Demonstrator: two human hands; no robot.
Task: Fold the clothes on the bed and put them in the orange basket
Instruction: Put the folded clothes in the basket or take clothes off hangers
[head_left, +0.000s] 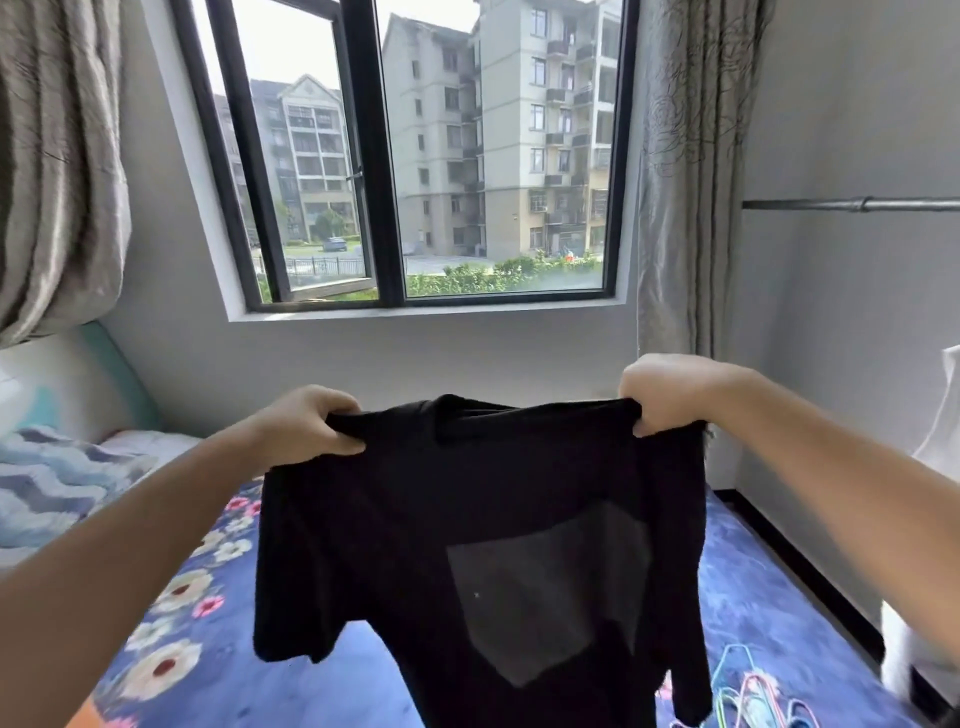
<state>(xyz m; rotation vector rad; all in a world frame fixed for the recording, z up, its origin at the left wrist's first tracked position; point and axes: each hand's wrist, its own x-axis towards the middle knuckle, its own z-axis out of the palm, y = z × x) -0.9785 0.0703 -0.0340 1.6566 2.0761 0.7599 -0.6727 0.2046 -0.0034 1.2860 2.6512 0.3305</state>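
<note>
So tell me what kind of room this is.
Most likely a bedroom: a bed with a flowered blue sheet, a pillow at its head, and curtains beside a window facing apartment blocks.

No text, label, brand or number can be read anywhere in view.

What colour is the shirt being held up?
Black, with a greyish square patch on it; the shirt shows plainly in the head view.
</note>
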